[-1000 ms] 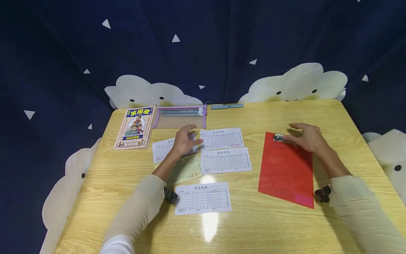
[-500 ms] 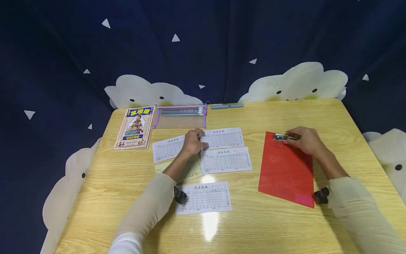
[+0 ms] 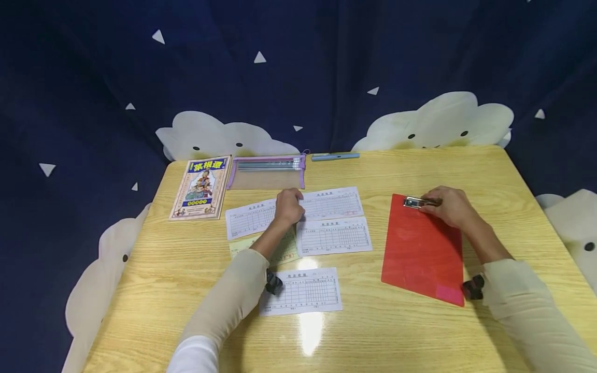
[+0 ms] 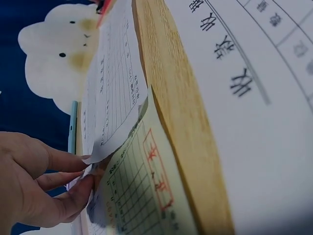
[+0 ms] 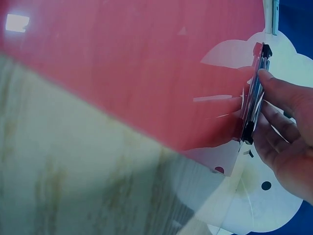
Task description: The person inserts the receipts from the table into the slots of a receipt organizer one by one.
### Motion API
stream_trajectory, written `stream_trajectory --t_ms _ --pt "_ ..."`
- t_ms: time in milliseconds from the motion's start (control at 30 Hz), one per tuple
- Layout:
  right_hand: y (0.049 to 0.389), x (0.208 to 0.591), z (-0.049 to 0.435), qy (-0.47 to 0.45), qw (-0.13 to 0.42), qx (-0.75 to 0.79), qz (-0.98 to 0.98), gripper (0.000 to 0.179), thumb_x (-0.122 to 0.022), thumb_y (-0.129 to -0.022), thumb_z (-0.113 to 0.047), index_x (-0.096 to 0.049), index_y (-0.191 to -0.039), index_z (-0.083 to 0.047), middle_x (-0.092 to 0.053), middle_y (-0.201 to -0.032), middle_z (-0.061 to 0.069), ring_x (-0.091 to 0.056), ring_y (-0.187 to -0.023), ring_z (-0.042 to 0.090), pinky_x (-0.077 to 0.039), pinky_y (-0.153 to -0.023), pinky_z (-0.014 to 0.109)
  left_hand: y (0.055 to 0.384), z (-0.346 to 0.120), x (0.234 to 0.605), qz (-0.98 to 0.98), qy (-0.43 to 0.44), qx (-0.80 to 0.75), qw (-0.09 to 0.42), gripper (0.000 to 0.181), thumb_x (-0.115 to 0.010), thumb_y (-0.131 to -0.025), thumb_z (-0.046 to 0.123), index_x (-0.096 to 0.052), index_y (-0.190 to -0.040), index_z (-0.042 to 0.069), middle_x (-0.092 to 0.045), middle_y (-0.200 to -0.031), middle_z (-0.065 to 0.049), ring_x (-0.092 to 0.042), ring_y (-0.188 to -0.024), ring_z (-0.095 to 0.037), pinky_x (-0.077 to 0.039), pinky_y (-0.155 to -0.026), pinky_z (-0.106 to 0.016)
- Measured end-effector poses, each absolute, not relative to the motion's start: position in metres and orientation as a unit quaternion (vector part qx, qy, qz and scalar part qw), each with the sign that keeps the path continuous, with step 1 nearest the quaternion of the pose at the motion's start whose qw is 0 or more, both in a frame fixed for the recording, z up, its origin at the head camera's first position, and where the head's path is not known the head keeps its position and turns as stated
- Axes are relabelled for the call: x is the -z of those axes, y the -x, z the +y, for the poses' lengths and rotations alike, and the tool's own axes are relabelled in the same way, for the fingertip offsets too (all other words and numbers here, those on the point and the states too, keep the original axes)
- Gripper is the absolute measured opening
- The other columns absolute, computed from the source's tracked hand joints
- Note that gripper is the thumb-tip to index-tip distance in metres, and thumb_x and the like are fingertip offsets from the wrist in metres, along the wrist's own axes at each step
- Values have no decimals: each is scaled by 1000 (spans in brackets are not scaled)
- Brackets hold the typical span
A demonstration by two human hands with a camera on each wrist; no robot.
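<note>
Left fingers (image 4: 61, 160) moved, pinching 收款收据 slip (image 3: 332, 203).

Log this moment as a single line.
left hand: pinches edge of upper-right white slip | right hand: grips metal clip of red clipboard | green slip: partly hidden

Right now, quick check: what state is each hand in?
Left hand: closed, pinching a white slip.
Right hand: closed, holding the red clipboard by its clip.

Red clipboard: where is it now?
Head view: the red clipboard is at the right side of the table, right of the white slips; the right hand pinches its metal clip.
</note>
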State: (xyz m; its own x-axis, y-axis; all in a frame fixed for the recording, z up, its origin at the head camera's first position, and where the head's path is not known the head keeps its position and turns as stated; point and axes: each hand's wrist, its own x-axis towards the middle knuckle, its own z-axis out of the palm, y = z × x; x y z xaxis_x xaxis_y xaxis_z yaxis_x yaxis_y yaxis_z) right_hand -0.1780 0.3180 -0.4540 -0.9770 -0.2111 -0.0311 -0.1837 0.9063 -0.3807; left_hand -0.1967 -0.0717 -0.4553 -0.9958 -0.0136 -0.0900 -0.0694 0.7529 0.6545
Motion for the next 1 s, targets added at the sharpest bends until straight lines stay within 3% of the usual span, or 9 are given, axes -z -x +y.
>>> stream_trajectory --t_ms 167,433,733,1000 --pt "178 452 318 89 47 194 976 36 -73 -81 -20 -66 -107 5 -62 -109 27 -57 -101 42 -42 -90 58 198 -72 459 931 20 -362 34 31 -57 -70 -14 -72 -93 1 -65 -84 -12 -60 -80 -25 -52 -75 -34" --pt "178 454 317 83 47 204 974 32 -73 -82 -17 -67 -107 2 -63 -109 26 -58 -101 40 -43 -89 57 200 -79 461 918 11 -396 12 27 -57 -73 -9 -72 -93 1 -65 -80 -12 -57 -75 -20 -48 -69 -28" --pt "178 452 318 90 56 197 975 34 -72 -82 -18 -66 -109 3 -62 -110 28 -57 -102 42 -43 -90 57 199 -83 458 900 0 -434 36 22 -55 -86 -1 -73 -98 4 -66 -109 -15 -60 -98 -26 -52 -82 -35" --pt "178 452 317 127 38 191 973 29 -72 -81 -11 -68 -105 4 -65 -101 25 -60 -94 40 -46 -84 55 200 -84 455 889 -4 -457 35 27 -67 -80 -3 -71 -105 7 -62 -118 -10 -60 -91 -22 -49 -65 -23"
